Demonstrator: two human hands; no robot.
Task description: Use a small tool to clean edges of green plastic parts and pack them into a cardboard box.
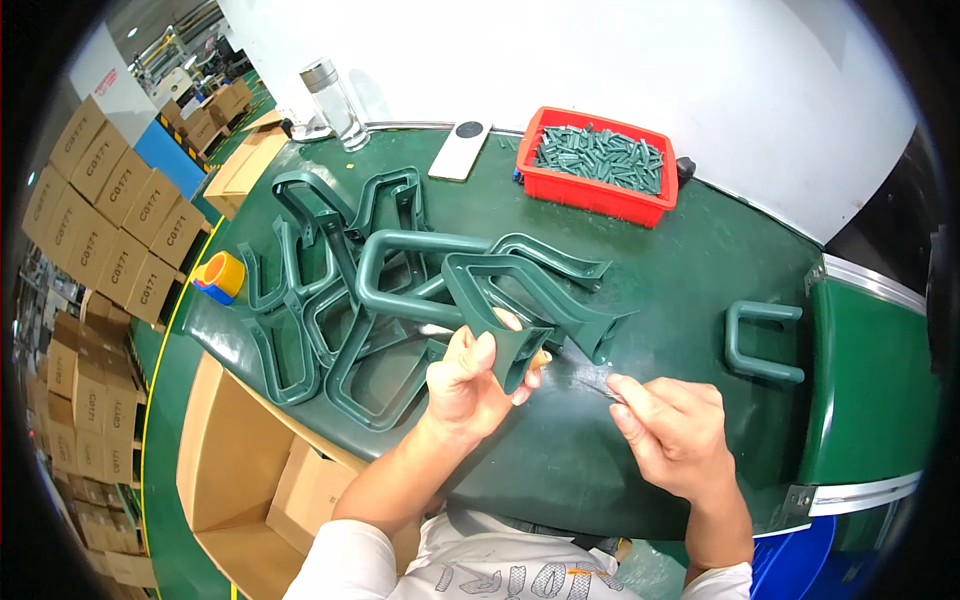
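My left hand [470, 385] grips a green plastic U-shaped handle [530, 270] near one of its ends and keeps it raised over the table. In my right hand [675, 430], thumb and fingers pinch a thin grey metal blade [595, 385] that points toward the held handle's end; its exact kind is hard to make out. Left of and behind my left hand lies a loose heap of similar green handles [290, 370], some overlapping. One more handle [737, 343] rests by itself to the right, beside the conveyor.
A red bin [590, 195] of small green pieces stands at the back, with a phone [460, 150] and a clear bottle [345, 115] to its left. A tape roll [222, 275] sits at the left edge. An open carton [225, 460] is nearer; a green conveyor [875, 370] borders the right.
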